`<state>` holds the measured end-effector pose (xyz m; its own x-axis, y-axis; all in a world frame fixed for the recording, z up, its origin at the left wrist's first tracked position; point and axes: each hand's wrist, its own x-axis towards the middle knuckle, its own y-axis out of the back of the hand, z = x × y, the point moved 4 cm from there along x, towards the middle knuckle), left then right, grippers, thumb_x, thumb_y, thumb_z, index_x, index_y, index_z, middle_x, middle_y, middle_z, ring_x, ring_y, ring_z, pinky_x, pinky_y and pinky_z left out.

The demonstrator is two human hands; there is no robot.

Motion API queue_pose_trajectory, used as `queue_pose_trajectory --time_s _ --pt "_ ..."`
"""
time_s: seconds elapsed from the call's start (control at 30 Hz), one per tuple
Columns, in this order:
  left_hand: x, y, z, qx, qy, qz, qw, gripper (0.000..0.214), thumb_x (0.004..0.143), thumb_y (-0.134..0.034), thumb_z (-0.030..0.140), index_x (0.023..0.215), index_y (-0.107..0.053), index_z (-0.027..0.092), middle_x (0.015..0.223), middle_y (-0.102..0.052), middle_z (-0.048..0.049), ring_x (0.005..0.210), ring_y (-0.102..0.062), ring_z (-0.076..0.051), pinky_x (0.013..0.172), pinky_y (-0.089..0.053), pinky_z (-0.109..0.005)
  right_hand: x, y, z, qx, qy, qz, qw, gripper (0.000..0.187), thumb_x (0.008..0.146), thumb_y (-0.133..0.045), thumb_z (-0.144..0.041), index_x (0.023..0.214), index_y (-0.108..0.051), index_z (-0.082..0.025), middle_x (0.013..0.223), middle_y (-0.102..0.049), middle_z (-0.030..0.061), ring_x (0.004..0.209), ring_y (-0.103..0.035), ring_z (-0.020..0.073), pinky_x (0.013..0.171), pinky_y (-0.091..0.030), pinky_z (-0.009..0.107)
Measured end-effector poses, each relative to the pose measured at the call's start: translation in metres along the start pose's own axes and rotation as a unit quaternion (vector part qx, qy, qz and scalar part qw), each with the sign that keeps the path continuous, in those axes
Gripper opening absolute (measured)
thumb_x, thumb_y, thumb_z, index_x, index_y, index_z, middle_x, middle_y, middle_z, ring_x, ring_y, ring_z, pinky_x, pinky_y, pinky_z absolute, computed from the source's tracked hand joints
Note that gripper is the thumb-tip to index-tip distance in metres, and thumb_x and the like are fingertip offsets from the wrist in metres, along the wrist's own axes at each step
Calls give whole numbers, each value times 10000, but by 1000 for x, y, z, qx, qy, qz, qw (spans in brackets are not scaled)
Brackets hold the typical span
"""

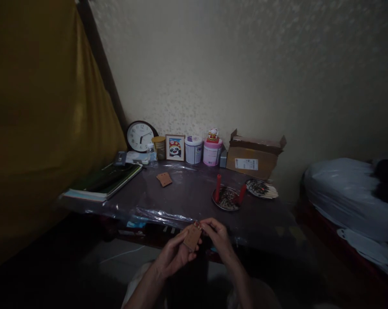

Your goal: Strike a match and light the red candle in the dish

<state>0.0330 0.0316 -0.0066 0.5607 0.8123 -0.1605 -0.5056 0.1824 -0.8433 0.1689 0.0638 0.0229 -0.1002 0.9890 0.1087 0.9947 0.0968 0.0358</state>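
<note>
Down low and close to the body, both hands meet just short of the near edge of the dark table under clear plastic sheeting (187,201). The left hand (176,254) is closed around a small flat brown rectangular piece (192,237), with its fingers behind the piece and its thumb on the face. The right hand (217,237) comes in from the other side, its fingertips pinched at the piece's upper end, where something small and reddish shows, too dim to make out.

The piece lies between the two hands, held clear of the tabletop. Its long axis is tilted, with the lower end in the left palm and the upper end leaning up and right toward the right fingertips. The left hand carries most of it, and the right touches only that top corner.

A second brown flat piece (164,179) lies well apart, farther back on the table toward the left-hand side. A round patterned tray (226,200) with two red candles (218,182) sits nearer, ahead of the right hand. A round wall clock (139,136) and an open cardboard box (255,156) stand against the wall.
</note>
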Motion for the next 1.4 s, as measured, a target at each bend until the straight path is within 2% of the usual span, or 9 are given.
queue_pose_trajectory --time_s 0.13,0.3,0.4,0.8,1.4 --pt "1 1 2 -3 -6 -1 1000 342 869 -433 284 1179 -511 162 843 -687 -111 680 -641 -148 599 -449 -237 -1 1 -2 -81 56 4 995 240 784 -563 -397 773 -645 -173 741 -657 18 728 -596 170 682 -459 260" --pt "-1 -1 3 -3 -14 4 1000 351 858 -452 294 1170 -520 150 841 -678 -113 680 -633 -149 581 -436 -229 -5 1 -10 -165 151 -32 974 173 839 -520 -318 807 -647 -204 819 -672 21 799 -610 171 744 -451 264" --pt "-2 -2 2 -1 -11 4 1000 336 851 -460 282 1148 -534 145 826 -673 -112 675 -629 -148 578 -432 -227 -7 1 -14 -193 177 -38 964 174 851 -507 -300 792 -646 -214 813 -665 23 796 -607 168 744 -454 264" --pt "-2 -2 2 -5 -9 23 1000 251 816 -508 235 1038 -591 154 857 -664 -92 697 -620 -145 585 -431 -222 -9 2 -14 -230 176 -71 955 158 862 -498 -258 839 -651 -226 852 -646 17 821 -605 154 755 -448 242" --pt "-3 -1 1 24 -7 2 1000 313 822 -496 250 1111 -563 147 840 -667 -98 684 -621 -150 574 -432 -226 -10 3 -12 -260 193 -86 942 179 875 -473 -241 792 -630 -230 812 -621 12 785 -590 153 742 -440 253"
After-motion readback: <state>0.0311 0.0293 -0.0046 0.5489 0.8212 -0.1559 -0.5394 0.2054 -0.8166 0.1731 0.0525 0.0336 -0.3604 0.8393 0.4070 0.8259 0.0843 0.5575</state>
